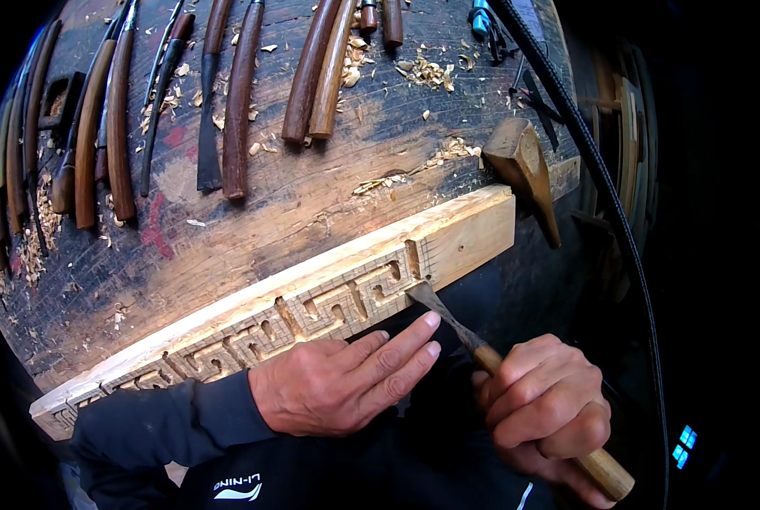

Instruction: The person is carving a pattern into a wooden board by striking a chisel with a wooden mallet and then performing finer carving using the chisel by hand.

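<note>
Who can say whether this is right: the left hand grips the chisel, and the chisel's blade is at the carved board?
The hand is wrong: the head view shows the right hand gripping the chisel. Its blade is indeed at the carved board.

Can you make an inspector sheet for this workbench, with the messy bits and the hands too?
Surface: dark, scuffed wooden workbench.
Job's things: long pale wooden board, carved with angular grooves; metal chisel with brown wooden handle, tip at the carving.
Clutter: curled pale wood shavings, scattered; long tools with brown wooden handles, lined up on the far side; brown wooden mallet-like tool beside the board's right end.
Left hand: fingers stretched toward the chisel; whether it touches the board, cannot tell.
Right hand: closed around the chisel's handle.
Cables: thick black braided cable across the view's right side.
Surroundings: mostly dark; pale wooden pieces at the right.
</note>
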A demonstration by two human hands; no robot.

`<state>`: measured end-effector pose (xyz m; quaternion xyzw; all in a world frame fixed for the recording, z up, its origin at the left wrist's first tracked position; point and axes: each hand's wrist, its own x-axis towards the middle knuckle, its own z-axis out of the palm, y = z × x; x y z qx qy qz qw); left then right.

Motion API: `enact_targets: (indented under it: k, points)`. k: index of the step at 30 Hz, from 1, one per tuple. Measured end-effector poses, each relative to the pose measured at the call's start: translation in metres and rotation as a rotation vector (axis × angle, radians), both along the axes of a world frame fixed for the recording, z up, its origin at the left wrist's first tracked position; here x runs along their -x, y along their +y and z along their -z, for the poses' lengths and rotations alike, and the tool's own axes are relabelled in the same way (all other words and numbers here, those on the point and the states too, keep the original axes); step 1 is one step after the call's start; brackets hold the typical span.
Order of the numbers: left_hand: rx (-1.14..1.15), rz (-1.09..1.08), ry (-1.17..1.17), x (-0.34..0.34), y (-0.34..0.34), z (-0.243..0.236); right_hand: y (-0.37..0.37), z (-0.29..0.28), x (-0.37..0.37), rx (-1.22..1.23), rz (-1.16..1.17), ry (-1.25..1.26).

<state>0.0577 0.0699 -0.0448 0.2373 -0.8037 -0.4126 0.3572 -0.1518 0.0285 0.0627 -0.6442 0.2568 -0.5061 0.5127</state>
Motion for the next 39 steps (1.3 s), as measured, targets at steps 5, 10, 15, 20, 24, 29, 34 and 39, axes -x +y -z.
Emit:
enact_targets:
  k: [5,10,15,20,24,29,34,39]
  points:
    - [0.038,0.019,-0.035,0.001,-0.001,-0.001,-0.008,0.009,-0.006,0.010,0.038,-0.030]
    - [0.122,-0.015,-0.079,0.005,-0.001,0.003,-0.006,0.016,0.001,0.007,0.085,-0.133]
    - [0.172,-0.009,-0.078,0.002,0.003,0.001,0.007,0.021,0.009,0.174,-0.296,-0.083]
    - [0.124,0.035,-0.091,0.000,0.001,-0.003,0.020,0.013,0.013,0.234,-0.130,-0.141]
    - [0.073,0.058,-0.053,0.002,-0.002,-0.001,0.024,0.004,0.015,0.215,-0.025,-0.069]
    - [0.067,0.068,-0.071,-0.001,-0.001,0.000,0.022,0.004,0.012,0.199,-0.028,-0.061]
    - [0.044,0.037,-0.043,-0.001,0.001,0.002,0.021,0.008,0.006,0.171,-0.019,-0.058]
    - [0.072,0.029,-0.049,-0.002,0.000,0.000,0.021,0.007,0.006,0.135,-0.034,-0.046]
